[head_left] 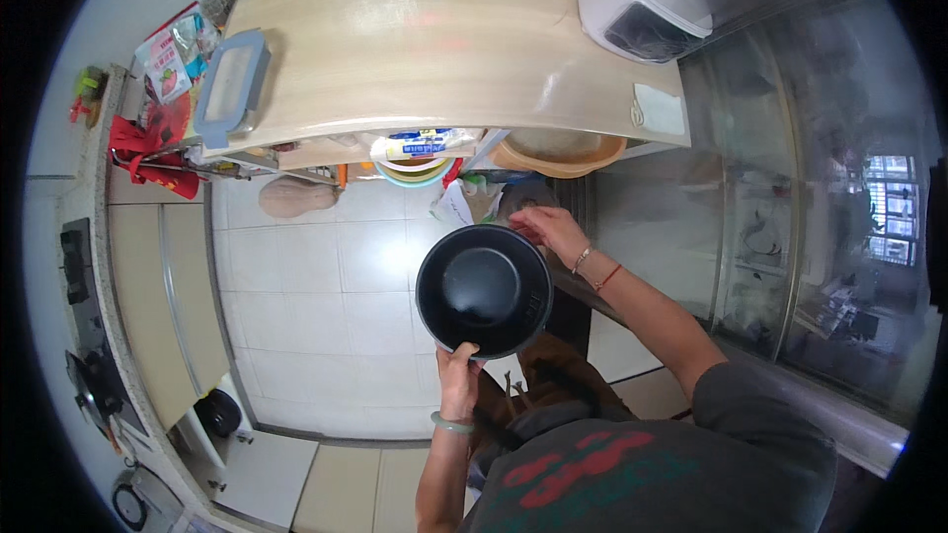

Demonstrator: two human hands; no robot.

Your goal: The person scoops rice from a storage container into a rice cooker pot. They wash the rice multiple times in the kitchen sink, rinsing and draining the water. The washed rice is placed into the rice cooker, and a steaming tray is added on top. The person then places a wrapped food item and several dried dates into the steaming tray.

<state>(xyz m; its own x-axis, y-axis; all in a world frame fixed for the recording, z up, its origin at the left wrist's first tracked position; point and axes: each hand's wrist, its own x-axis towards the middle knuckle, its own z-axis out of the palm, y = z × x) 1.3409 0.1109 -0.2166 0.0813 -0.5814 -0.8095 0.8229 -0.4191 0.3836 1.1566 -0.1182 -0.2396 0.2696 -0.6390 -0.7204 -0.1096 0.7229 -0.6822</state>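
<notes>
A round black inner pot [484,292], like a rice cooker's, is held up in front of my body with its inside facing up. My left hand [458,375] grips its near rim, thumb over the edge, a pale green bangle on the wrist. Just past the pot's far right rim is my right hand [553,231], its fingers curled together; what they hold, if anything, is hidden. Next to those fingers is a dark bag-like thing [521,199], and left of it a white and green plastic bag [464,201] stands on the floor.
Ahead stands a pale wooden table [395,49] with a white appliance [644,0] and a blue-lidded container [233,81]. Basins [559,154] sit on its lower shelf. A squash [296,197] lies on the floor. A cabinet door [265,474] hangs open at lower left; glass doors [770,188] line the right.
</notes>
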